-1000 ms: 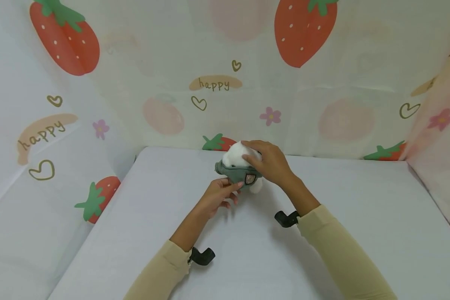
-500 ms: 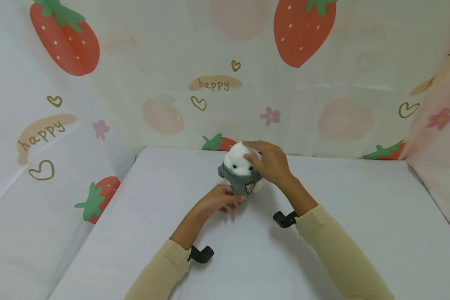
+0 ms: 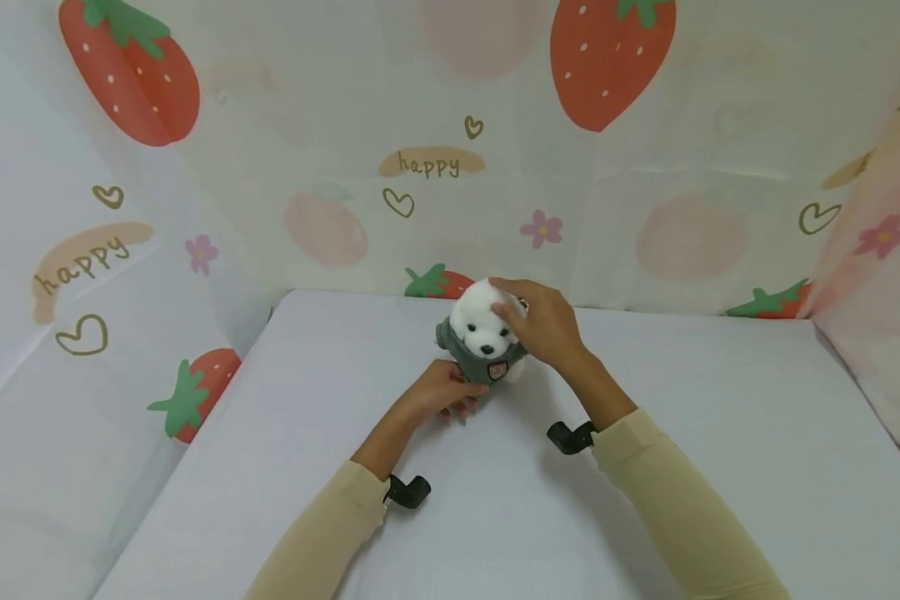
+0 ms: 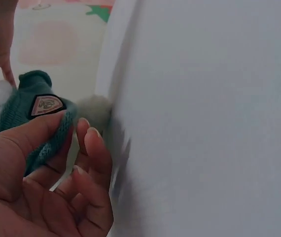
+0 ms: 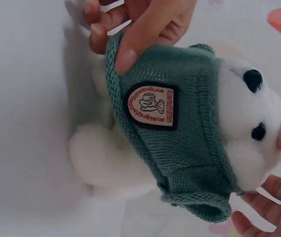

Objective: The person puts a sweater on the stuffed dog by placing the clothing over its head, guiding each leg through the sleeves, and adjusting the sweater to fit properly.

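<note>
A white plush dog [image 3: 482, 312] with black eyes and nose stands near the back of the table, wearing a green knitted sweater [image 5: 190, 123]. A shield-shaped patch [image 5: 153, 105] is on the sweater's front. My left hand [image 3: 437, 390] pinches the sweater's bottom hem between thumb and forefinger, its other fingers curled below. From the right, my right hand [image 3: 546, 325] grips the dog's head, thumb on the face side. In the right wrist view, one white leg [image 5: 106, 158] sticks out below the hem. The collar sits just under the dog's nose.
A white cloth covers the table [image 3: 682, 467]. Behind it hangs a strawberry-print curtain [image 3: 330, 108], with further sheets at both sides. Black wrist-camera mounts [image 3: 408, 492] stick out from both sleeves.
The sweater's collar has slid down the dog's face, uncovering its eyes and then its nose. My left hand went down with the hem, then rose slightly. My right hand stayed on the head.
</note>
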`<state>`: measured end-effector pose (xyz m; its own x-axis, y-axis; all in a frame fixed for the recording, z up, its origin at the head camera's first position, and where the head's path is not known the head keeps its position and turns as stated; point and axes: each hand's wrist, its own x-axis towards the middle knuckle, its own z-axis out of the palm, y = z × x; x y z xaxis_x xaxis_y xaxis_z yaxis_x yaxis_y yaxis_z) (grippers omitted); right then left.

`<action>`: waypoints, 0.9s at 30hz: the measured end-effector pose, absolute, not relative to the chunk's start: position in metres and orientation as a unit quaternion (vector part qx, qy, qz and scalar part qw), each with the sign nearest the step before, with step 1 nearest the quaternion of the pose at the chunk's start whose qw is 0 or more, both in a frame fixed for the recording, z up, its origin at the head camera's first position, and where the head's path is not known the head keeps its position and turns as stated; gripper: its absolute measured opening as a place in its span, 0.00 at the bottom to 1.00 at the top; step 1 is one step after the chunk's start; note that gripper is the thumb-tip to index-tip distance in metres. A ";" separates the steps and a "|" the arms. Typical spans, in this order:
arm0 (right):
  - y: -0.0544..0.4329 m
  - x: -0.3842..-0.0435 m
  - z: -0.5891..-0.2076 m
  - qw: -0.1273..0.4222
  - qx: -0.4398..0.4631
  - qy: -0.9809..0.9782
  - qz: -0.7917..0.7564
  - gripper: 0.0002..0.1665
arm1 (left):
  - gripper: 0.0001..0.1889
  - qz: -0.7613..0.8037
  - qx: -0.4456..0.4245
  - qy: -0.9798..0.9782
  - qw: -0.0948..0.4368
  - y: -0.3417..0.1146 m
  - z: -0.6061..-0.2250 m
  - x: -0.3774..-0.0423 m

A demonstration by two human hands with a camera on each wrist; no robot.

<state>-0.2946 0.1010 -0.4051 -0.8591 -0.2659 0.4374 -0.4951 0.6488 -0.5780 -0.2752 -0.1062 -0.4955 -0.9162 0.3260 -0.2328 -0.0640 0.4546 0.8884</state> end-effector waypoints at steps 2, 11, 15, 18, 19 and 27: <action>0.104 -0.295 -0.406 0.159 0.215 -0.891 0.368 0.26 | 0.18 0.503 0.086 0.838 0.192 -0.106 -0.496 -0.278; 0.129 -0.303 -0.419 0.126 0.195 -0.850 0.474 0.25 | 0.24 0.540 0.047 0.822 0.174 -0.147 -0.473 -0.292; 0.139 -0.306 -0.428 0.103 0.158 -0.852 0.488 0.24 | 0.25 0.602 0.001 0.790 0.114 -0.155 -0.462 -0.302; 0.139 -0.309 -0.433 0.086 0.151 -0.861 0.479 0.23 | 0.28 0.621 -0.007 0.778 0.090 -0.149 -0.458 -0.310; 0.138 -0.310 -0.434 0.084 0.149 -0.862 0.478 0.22 | 0.28 0.624 -0.007 0.777 0.085 -0.145 -0.458 -0.312; 0.134 -0.313 -0.443 0.091 0.145 -0.857 0.485 0.19 | 0.19 0.634 0.004 0.771 0.051 -0.131 -0.464 -0.324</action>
